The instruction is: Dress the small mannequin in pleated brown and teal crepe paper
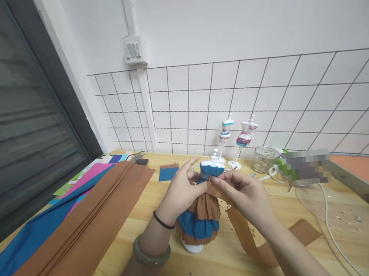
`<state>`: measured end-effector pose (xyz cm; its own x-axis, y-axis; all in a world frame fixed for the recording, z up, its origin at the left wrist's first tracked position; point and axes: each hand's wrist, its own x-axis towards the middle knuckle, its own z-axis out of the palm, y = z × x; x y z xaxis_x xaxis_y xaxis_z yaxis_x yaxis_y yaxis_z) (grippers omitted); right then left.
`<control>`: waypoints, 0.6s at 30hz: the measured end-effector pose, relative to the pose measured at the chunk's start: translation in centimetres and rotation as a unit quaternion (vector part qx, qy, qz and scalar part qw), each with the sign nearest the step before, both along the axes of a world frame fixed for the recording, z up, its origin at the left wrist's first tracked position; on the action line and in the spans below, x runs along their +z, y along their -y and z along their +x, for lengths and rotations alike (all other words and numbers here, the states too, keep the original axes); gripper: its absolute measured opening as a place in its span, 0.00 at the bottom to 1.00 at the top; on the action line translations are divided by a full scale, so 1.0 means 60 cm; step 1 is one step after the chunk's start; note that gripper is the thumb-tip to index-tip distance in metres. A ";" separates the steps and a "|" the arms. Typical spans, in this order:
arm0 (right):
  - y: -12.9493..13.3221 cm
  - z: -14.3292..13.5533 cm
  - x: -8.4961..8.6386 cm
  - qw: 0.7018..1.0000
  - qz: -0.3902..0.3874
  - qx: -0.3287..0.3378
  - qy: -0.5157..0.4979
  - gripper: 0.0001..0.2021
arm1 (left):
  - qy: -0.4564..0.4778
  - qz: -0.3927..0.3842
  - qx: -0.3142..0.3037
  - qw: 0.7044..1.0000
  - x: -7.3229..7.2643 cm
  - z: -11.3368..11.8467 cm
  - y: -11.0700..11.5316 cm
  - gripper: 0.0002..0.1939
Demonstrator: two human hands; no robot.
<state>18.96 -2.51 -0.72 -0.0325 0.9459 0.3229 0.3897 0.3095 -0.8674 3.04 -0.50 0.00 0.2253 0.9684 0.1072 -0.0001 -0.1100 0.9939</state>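
Observation:
A small dress-form mannequin point(212, 169) stands on the table in front of me, with a white base point(194, 247). It wears a blue top and a gathered crepe-paper skirt point(200, 226) in blue with brown edging and a brown pleated layer. My left hand point(184, 190) is closed around its waist, thumb in front and most fingers hidden behind. At the front of the waist, my right hand point(247, 190) pinches a brown crepe-paper strip point(243, 228) between thumb and forefinger. The strip's loose length trails down to the table at the right.
Long brown crepe-paper sheets point(114, 220) lie at left over blue and pink ones. A blue paper piece point(168, 173) lies behind. Two more small mannequins point(244, 138) stand by the wire grid. A clear container point(265, 158) and white cord point(327, 219) are at right.

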 end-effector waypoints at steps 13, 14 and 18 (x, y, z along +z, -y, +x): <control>0.009 0.000 0.002 0.995 0.089 -0.001 0.049 0.13 | 0.006 0.019 0.036 0.999 -0.006 0.001 -0.003 0.41; 0.012 -0.001 0.002 0.993 0.106 0.003 0.052 0.11 | 0.004 0.025 0.043 0.999 -0.008 0.001 -0.004 0.41; 0.019 -0.009 0.004 0.996 0.037 0.062 -0.049 0.11 | -0.003 0.031 0.054 0.998 -0.007 0.000 -0.003 0.41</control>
<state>18.44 -3.65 -0.50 -0.1125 0.9099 0.3993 0.2584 0.4148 -0.8724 3.04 -0.33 -0.45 0.1204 0.9787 0.1664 0.0217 -0.1702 0.9852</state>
